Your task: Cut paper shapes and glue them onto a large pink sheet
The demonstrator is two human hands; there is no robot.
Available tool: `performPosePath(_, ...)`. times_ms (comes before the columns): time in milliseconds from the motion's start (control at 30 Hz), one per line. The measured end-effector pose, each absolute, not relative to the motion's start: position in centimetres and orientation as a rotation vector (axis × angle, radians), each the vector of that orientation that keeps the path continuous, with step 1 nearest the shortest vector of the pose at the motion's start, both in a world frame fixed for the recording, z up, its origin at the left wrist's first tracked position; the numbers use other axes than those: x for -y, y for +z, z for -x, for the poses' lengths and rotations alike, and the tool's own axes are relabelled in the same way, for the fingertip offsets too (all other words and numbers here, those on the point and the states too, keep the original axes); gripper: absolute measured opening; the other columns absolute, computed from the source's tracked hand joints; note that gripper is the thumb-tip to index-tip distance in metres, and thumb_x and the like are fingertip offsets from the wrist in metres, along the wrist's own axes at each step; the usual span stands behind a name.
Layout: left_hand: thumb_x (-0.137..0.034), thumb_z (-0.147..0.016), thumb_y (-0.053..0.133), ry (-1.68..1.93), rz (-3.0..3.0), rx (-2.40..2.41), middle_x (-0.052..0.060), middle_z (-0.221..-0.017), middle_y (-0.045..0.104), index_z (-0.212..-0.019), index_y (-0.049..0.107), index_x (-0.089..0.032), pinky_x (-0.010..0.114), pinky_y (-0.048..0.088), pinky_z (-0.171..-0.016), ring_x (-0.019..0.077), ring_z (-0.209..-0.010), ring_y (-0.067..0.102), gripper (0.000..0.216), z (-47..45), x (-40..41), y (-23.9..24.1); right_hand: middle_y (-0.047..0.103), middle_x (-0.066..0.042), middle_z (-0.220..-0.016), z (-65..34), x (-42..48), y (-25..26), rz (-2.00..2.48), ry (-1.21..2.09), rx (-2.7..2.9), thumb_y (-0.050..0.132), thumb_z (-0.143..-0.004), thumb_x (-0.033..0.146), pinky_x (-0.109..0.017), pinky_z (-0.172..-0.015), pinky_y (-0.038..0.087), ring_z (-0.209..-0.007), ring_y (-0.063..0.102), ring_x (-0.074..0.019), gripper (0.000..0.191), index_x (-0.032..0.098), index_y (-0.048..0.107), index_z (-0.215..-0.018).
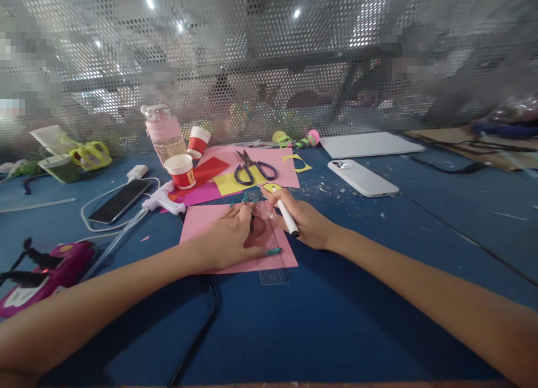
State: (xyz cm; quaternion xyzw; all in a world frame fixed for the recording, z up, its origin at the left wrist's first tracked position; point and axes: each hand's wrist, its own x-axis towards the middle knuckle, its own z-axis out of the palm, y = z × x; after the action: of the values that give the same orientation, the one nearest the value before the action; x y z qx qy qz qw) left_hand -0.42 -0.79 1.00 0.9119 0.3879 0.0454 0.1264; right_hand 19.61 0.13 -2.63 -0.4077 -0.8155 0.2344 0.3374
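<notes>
A pink sheet of paper (202, 222) lies on the blue table (378, 253) in front of me. A clear plastic ruler (273, 264) lies across the sheet, its end reaching past the near edge. My left hand (229, 236) presses flat on the ruler and paper, fingers spread. My right hand (302, 217) is closed around a white marker with a black cap (288, 217), held at the ruler's right edge. A small yellow paper piece (271, 187) sits just beyond the right hand.
Scissors (251, 169) lie on pink and yellow sheets behind. A glue gun (166, 198), two red-white paper cups (180, 171), a pink bottle (165, 133), a dark phone (120, 200) with white cable and a white phone (361, 176) stand around. A perforated metal screen (269, 68) closes the back.
</notes>
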Motion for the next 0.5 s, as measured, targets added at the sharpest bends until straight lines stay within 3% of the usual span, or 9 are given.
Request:
performPosePath(133, -0.065, -0.074, 0.046, 0.203, -2.658, -1.112, 0.022, -0.13, 0.044, -0.121, 0.034, -0.009, 0.045, 0.032, -0.101, 0.0339, -0.127, 0.036, 0.074, 0.1, 0.8, 0.5, 0.058, -0.011, -0.114, -19.3, -0.4, -2.5, 1.026, 0.773, 1.83, 0.04, -0.084, 0.054, -0.043, -0.085, 0.046, -0.098, 0.061, -0.0251, 0.029, 0.025, 0.034, -0.087)
performPosePath(300, -0.069, -0.074, 0.042, 0.275, -2.65, -1.073, 0.025, -0.131, 0.043, -0.127, 0.028, -0.005, 0.045, 0.03, -0.103, 0.0329, -0.128, 0.035, 0.085, 0.1, 0.7, 0.1, 0.061, -0.003, -0.092, -19.2, -0.5, -2.8, 1.043, 0.812, 1.616, 0.044, -0.081, 0.059, -0.046, -0.089, 0.046, -0.086, 0.065, -0.0227, 0.036, 0.025, 0.037, -0.088)
performPosePath(400, -0.068, -0.075, 0.042, 0.279, -2.635, -1.063, 0.024, -0.134, 0.041, -0.13, 0.023, -0.006, 0.047, 0.027, -0.105, 0.0312, -0.128, 0.036, 0.086, 0.1, 0.8, 0.1, 0.059, 0.0, -0.083, -19.3, -0.8, -2.9, 0.939, 0.795, 1.416, 0.048, -0.079, 0.059, -0.04, -0.079, 0.052, -0.078, 0.066, -0.0192, 0.035, 0.026, 0.038, -0.085)
performPosePath(500, -0.066, -0.076, 0.044, 0.268, -2.638, -1.054, 0.022, -0.136, 0.039, -0.131, 0.024, -0.009, 0.047, 0.026, -0.106, 0.0304, -0.129, 0.034, 0.081, 0.1, 0.7, 0.2, 0.059, 0.002, -0.073, -19.6, -1.2, -2.9, 0.881, 0.804, 1.173, 0.048, -0.077, 0.06, -0.033, -0.058, 0.055, -0.066, 0.066, -0.0176, 0.036, 0.026, 0.038, -0.081)
